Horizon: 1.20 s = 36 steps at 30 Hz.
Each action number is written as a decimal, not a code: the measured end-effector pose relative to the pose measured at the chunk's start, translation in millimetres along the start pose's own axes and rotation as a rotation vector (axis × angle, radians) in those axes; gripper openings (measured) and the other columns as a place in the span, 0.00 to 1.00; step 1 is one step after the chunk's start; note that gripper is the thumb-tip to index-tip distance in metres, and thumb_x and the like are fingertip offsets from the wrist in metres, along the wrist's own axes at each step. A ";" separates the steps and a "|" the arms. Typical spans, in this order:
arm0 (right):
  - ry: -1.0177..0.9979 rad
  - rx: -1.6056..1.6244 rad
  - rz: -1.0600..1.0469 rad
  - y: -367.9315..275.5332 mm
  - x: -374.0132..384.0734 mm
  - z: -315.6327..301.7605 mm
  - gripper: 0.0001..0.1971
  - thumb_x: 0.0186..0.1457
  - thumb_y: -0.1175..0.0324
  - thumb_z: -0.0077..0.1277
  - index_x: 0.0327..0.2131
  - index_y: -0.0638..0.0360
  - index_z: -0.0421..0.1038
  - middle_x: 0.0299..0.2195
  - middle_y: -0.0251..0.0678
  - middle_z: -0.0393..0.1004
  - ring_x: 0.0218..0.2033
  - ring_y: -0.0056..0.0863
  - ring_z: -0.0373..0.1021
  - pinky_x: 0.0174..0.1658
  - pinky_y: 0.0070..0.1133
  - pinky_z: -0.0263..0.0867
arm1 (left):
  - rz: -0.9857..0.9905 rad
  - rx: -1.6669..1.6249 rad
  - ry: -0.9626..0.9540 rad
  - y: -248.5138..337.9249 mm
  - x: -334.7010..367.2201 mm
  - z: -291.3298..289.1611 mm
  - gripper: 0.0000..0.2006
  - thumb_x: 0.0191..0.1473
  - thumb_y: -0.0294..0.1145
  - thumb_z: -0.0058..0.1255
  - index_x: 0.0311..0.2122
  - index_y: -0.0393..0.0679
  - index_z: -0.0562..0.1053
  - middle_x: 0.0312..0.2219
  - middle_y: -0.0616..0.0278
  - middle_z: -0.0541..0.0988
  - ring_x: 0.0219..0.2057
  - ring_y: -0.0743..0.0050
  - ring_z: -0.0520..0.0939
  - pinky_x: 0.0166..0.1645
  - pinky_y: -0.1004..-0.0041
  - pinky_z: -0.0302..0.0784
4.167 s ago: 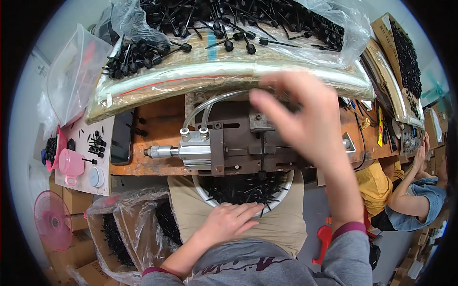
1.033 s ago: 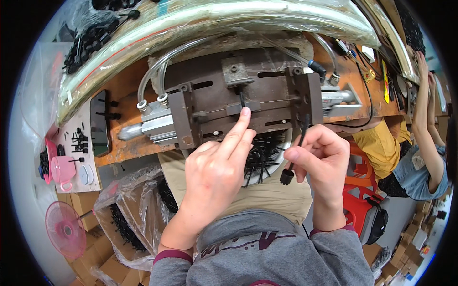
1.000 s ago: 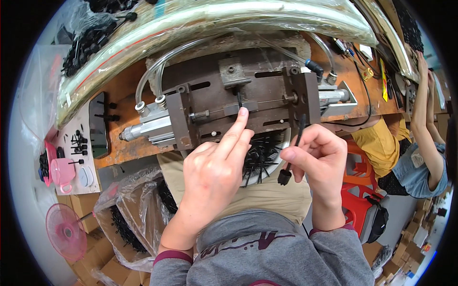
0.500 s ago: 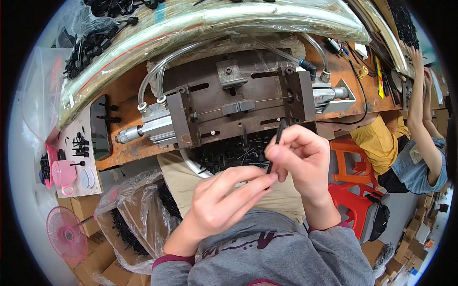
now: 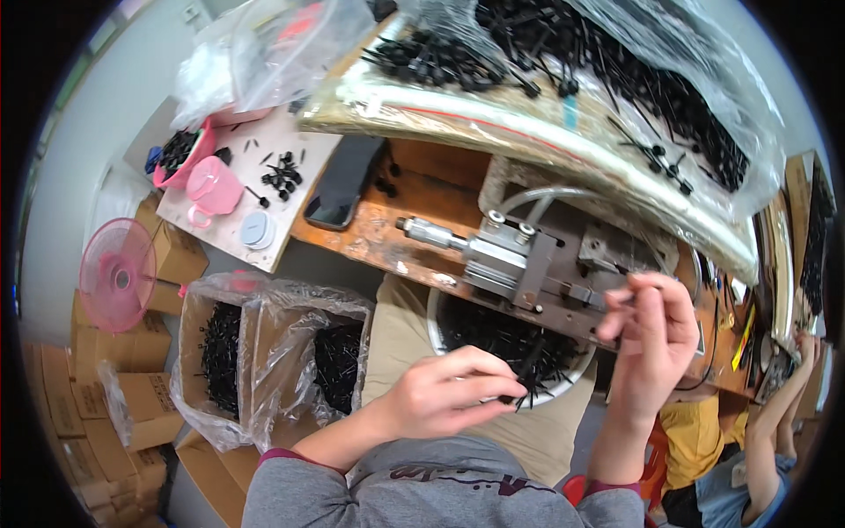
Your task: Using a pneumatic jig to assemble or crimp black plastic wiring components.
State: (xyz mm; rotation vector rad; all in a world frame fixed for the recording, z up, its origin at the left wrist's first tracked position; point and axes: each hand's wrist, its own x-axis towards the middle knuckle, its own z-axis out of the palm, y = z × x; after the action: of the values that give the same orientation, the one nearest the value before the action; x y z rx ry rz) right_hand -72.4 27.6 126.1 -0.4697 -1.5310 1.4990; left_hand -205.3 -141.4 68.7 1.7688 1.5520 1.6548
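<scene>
My left hand (image 5: pixel 462 385) is over a round white bucket (image 5: pixel 434 324) of loose black parts. Its fingers pinch a thin black plastic rod (image 5: pixel 528 368), whose lower end shows by the fingertips. My right hand (image 5: pixel 656 339) is raised at the right end of a dark metal clamping fixture (image 5: pixel 534 280), covering part of it. Its fingers are bent together and slightly blurred; a small dark bit shows at the tips, too unclear to name. A silver air cylinder (image 5: pixel 495 264) with clear hoses is on the fixture's left side.
A plastic-wrapped ledge (image 5: pixel 528 141) piled with black parts runs behind the fixture. Left are a phone (image 5: pixel 345 180), a pink cup (image 5: pixel 214 187), a pink fan (image 5: pixel 119 275) and plastic-lined boxes (image 5: pixel 251 352). A person in yellow trousers (image 5: pixel 691 444) works at the right.
The view has swung left. My hands, together on the black rod before, have parted: my right hand has moved up to the fixture, while my left keeps a rod over the bucket.
</scene>
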 end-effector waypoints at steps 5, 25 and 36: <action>-0.211 0.059 -0.558 -22.3 62.1 105.7 0.09 0.61 0.76 0.46 0.44 0.70 0.70 0.32 0.44 0.78 0.23 0.21 0.73 0.27 0.14 0.68 | 0.030 0.096 0.240 0.0 -11.1 -29.0 0.17 0.33 0.20 0.69 0.35 0.40 0.80 0.32 0.59 0.80 0.30 0.70 0.81 0.33 0.77 0.77; -0.503 -0.486 -0.324 13.3 -14.7 37.9 0.08 0.46 0.76 0.61 0.32 0.63 0.76 0.36 0.40 0.76 0.37 0.33 0.74 0.40 0.24 0.70 | -0.446 -0.207 0.725 -48.9 -21.8 -103.0 0.18 0.51 0.12 0.52 0.50 0.31 0.69 0.42 0.54 0.77 0.47 0.64 0.79 0.54 0.70 0.73; -0.421 -0.312 0.196 67.0 -118.4 -9.2 0.05 0.49 0.79 0.57 0.32 0.65 0.76 0.33 0.41 0.78 0.34 0.31 0.75 0.38 0.22 0.71 | -0.431 0.478 0.619 -119.6 12.1 -106.7 0.08 0.50 0.22 0.59 0.38 0.36 0.79 0.35 0.67 0.73 0.26 0.87 0.71 0.31 0.84 0.69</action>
State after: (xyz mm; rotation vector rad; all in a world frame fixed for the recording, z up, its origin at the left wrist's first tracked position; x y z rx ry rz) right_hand -26.0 -48.2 22.7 -0.5177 -2.1193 1.5818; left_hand -357.2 -132.6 16.8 0.9765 2.5565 1.7859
